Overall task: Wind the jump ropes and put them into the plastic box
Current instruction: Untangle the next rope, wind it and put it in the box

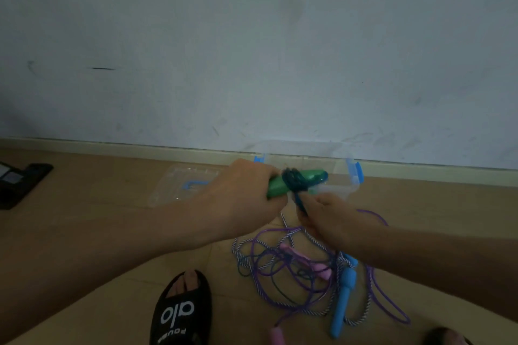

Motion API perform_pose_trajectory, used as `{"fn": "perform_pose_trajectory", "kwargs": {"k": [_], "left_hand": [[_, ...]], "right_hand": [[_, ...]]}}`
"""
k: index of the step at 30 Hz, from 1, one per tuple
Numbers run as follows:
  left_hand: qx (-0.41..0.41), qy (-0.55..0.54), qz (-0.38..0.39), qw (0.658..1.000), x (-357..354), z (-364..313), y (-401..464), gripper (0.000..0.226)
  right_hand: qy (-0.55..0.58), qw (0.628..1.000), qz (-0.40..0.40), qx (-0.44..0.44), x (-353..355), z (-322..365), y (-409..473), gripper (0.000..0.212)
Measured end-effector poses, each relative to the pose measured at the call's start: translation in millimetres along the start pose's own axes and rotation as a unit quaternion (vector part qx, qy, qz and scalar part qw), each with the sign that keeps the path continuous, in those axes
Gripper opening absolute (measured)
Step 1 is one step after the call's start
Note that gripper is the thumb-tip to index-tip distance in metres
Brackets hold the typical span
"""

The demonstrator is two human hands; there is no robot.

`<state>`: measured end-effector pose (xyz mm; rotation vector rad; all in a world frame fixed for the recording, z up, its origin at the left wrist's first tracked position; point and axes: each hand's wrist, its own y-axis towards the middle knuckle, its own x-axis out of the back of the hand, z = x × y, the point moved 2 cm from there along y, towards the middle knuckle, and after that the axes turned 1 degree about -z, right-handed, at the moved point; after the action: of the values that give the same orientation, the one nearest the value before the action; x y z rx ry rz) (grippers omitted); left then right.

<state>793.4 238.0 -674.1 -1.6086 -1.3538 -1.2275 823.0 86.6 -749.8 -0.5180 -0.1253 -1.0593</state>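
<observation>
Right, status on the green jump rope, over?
Left hand grips green handles; right hand pinches dark cord, part wound. Plastic box open behind. Other ropes tangled on floor.

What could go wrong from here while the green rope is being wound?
The dark cord wrapped round the green handles may slip off if the right hand lets its end go. The cord may also trail into the tangled ropes on the floor and snag, though the picture does not show this clearly.
</observation>
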Motion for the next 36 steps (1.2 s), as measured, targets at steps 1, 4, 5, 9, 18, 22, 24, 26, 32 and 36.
{"fn": "perform_pose_trajectory", "kwargs": {"k": [1,4,5,9,18,22,24,26,32,36], "left_hand": [[0.026,-0.004,-0.001,1.000,-0.8,3.8,3.6,0.018],[0.072,-0.014,0.017,0.997,-8.2,12.8,9.7,0.023],[0.081,-0.011,0.031,0.996,-11.9,16.1,10.8,0.021],[0.117,0.008,0.061,0.991,-18.6,28.7,10.8,0.022],[0.003,0.169,0.079,0.983,-10.6,14.1,-5.2,0.018],[-0.055,0.219,0.046,0.973,4.8,-4.4,-8.0,0.022],[-0.082,0.207,0.032,0.974,8.8,-13.3,-9.4,0.022],[-0.083,0.172,0.009,0.982,14.5,-15.9,-8.7,0.018],[-0.079,0.015,-0.022,0.997,26.0,-15.6,-5.5,0.020],[0.014,-0.003,-0.012,1.000,17.8,0.0,5.0,0.013]], "right_hand": [[-0.048,0.999,-0.021,0.013,2.1,-0.6,-6.5,0.054],[-0.173,0.980,-0.046,0.086,2.1,7.4,-24.8,0.052],[-0.222,0.968,-0.033,0.116,0.7,12.8,-31.0,0.048],[-0.429,0.865,-0.006,0.260,-12.2,32.5,-49.5,0.028],[-0.467,0.806,-0.078,0.355,16.1,101.9,-25.5,0.049],[-0.390,0.853,-0.060,0.341,26.5,104.4,2.2,0.055],[-0.349,0.882,-0.009,0.316,25.8,99.8,12.0,0.053],[-0.298,0.912,0.031,0.280,26.0,93.2,19.2,0.052],[-0.206,0.967,0.036,0.147,29.9,33.2,29.3,0.037],[-0.224,0.970,-0.021,0.096,10.8,3.5,-0.3,0.050]]}}
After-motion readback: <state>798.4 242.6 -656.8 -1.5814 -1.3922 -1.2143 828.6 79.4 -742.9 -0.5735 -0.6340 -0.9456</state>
